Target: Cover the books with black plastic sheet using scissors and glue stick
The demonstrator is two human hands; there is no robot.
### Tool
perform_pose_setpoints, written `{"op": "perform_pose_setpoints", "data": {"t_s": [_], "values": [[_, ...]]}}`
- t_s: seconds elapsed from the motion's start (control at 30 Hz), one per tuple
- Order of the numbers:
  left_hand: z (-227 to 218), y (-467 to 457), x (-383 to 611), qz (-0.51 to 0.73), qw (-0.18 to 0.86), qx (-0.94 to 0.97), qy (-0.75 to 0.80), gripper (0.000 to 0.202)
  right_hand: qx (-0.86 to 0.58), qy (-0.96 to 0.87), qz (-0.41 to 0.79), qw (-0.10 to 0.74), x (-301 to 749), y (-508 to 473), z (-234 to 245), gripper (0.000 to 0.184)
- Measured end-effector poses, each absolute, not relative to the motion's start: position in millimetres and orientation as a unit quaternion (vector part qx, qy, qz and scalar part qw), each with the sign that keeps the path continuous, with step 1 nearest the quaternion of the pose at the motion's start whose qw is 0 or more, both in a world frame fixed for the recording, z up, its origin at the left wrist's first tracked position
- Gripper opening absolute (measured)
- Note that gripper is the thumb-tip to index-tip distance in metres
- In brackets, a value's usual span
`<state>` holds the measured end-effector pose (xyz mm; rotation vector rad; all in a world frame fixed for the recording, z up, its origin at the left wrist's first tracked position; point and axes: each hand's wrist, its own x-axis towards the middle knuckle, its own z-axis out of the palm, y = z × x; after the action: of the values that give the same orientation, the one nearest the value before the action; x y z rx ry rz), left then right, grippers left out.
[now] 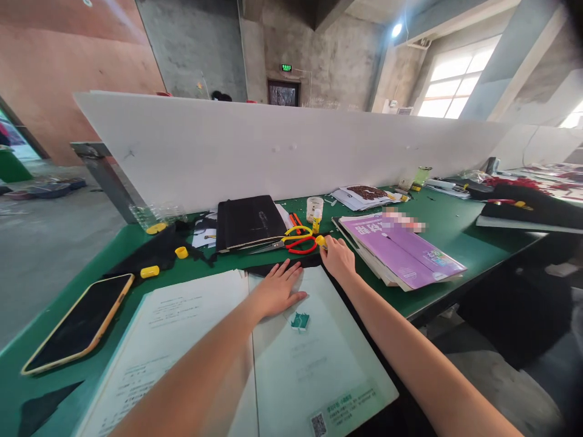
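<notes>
An open white book [191, 346] lies in front of me on the green table [437, 218]. My left hand [277, 288] rests flat on its right page with fingers stretched out, just above a small green paper cutout [300, 320]. My right hand [337, 257] reaches past the book's far edge, its fingers closed on a small yellow cap or glue stick end [321, 240]. Scissors with yellow and red handles [296, 238] lie right beside that hand. A glue stick [316, 222] stands behind them.
A phone in an orange case [79, 325] lies at the left. A black notebook [248, 221], yellow caps [149, 271], a purple booklet stack [401, 250] and a small clear cup [314, 207] crowd the middle. A white partition board [273, 145] runs behind the table.
</notes>
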<state>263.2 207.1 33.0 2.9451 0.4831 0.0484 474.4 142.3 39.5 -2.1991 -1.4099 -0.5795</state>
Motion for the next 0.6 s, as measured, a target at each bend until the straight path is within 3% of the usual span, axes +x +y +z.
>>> {"op": "perform_pose_setpoints", "data": {"t_s": [0.13, 0.23, 0.37, 0.6], "values": [[32.8, 206.9, 262.9, 0.012, 0.083, 0.984, 0.157, 0.076, -0.722, -0.529, -0.257, 0.364, 476.5, 137.8, 42.8, 0.019], [31.1, 207.5, 263.2, 0.013, 0.083, 0.984, 0.158, 0.077, -0.682, -0.557, -0.174, 0.441, 474.3, 141.7, 39.3, 0.022], [30.1, 208.0, 263.7, 0.017, 0.083, 0.983, 0.163, 0.079, -0.741, -0.558, -0.086, 0.362, 474.0, 152.1, 30.4, 0.025], [32.8, 207.0, 263.2, 0.012, 0.080, 0.984, 0.159, 0.075, -0.784, -0.520, -0.135, 0.311, 472.4, 157.1, 30.3, 0.017]]}}
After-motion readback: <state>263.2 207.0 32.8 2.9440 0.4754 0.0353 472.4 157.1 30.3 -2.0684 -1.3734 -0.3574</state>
